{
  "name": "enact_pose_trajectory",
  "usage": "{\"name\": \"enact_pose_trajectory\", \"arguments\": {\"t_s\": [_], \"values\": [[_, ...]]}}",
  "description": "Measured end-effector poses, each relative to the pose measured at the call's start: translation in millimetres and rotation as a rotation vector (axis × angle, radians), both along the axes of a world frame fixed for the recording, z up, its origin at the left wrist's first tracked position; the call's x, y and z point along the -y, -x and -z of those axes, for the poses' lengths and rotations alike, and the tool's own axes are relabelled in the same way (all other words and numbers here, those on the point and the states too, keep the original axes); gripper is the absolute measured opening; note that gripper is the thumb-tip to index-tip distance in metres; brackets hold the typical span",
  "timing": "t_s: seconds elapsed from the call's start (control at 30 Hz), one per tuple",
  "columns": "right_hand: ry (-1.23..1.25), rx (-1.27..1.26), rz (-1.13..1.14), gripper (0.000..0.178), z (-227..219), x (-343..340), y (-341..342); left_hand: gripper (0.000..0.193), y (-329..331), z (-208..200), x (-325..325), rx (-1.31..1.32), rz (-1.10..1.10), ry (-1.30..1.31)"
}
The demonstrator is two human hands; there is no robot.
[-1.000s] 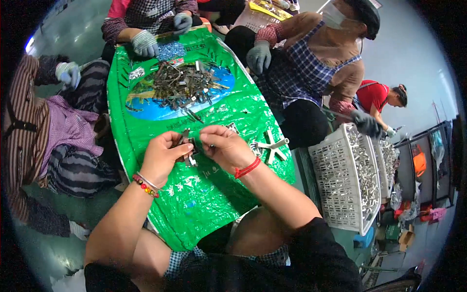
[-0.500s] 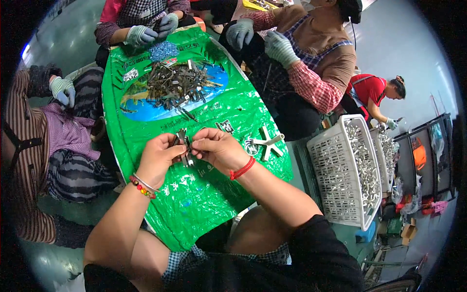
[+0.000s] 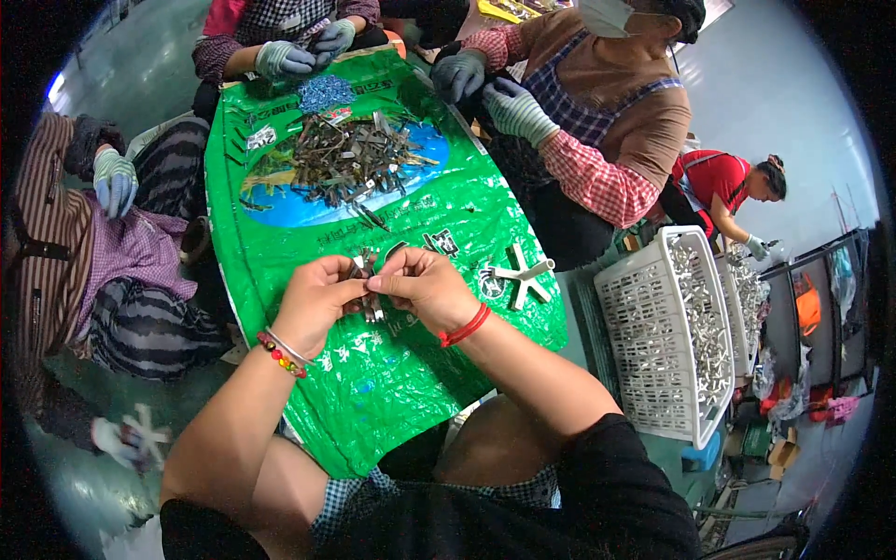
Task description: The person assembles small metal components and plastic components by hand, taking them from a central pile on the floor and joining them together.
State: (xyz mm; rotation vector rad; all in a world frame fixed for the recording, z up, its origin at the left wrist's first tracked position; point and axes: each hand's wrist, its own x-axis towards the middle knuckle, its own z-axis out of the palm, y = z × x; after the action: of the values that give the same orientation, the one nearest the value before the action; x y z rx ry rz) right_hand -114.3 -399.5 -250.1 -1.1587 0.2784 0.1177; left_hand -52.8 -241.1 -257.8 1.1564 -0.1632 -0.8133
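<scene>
My left hand [image 3: 313, 303] is closed on a small branched grey-and-dark piece [image 3: 372, 308], pinched between thumb and fingers above the green plastic sheet. Close against it, my right hand [image 3: 425, 291] has its thumb and fingertips pressed together on the same piece; anything smaller between those fingertips is hidden. Beyond my hands lies a heap of thin dark strips [image 3: 345, 159] mixed with shiny bits. To the right of my right hand a white branched part [image 3: 523, 273] with several arms rests on the green sheet [image 3: 373, 411].
A pile of small blue pieces [image 3: 325, 93] is at the far end. Co-workers with gloved hands [image 3: 523, 112] sit around the sheet. White crates [image 3: 644, 345] of metal-looking parts stand at the right. At lower left, a co-worker's gloved hand [image 3: 114, 439] holds a white branched part [image 3: 146, 435].
My right fingertips have closed in nearer to my left thumb on the piece. A co-worker's gloved hand with a white branched part has come into view at lower left.
</scene>
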Motion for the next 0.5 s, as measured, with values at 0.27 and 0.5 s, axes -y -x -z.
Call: {"name": "enact_pose_trajectory", "arguments": {"t_s": [0.27, 0.5], "values": [[0.174, 0.021, -0.011, 0.014, -1.5, 0.1, -0.2, 0.018, 0.4, -2.9, -1.5, -0.004, 0.018, 0.006], [0.286, 0.008, -0.011, 0.013, -6.5, -2.3, -0.3, 0.016, 0.9, -5.6, -1.7, 0.003, -0.081, 0.030]]}}
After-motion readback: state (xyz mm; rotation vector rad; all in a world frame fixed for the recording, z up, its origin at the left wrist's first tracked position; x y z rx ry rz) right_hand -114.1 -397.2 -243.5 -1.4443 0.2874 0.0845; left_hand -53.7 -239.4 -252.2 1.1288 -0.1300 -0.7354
